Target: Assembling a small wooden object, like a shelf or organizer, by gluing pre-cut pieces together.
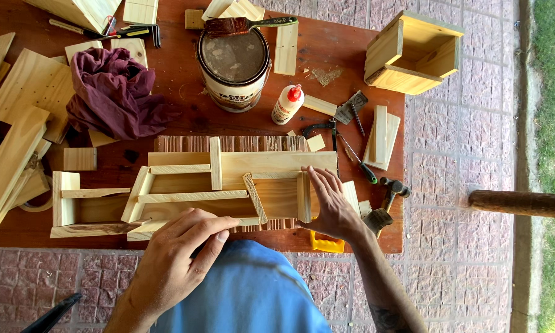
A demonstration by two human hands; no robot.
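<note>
At the near edge of the worktop (351, 52) lies a pale wooden frame (228, 185) of slats. The left hand (172, 259) pinches its front rail — grip narrow, fingers closed on the wood — while the right hand (333, 206) lies flat, grip wide, pressing the upright end piece (303, 196). To do this well, I judge, keep that piece square and the pressure steady — the glue bottle (287, 105) stands near the paint can (234, 68).

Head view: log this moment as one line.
left hand: on near edge of wooden frame | right hand: pressing short upright piece | paint can, glue bottle behind
</note>
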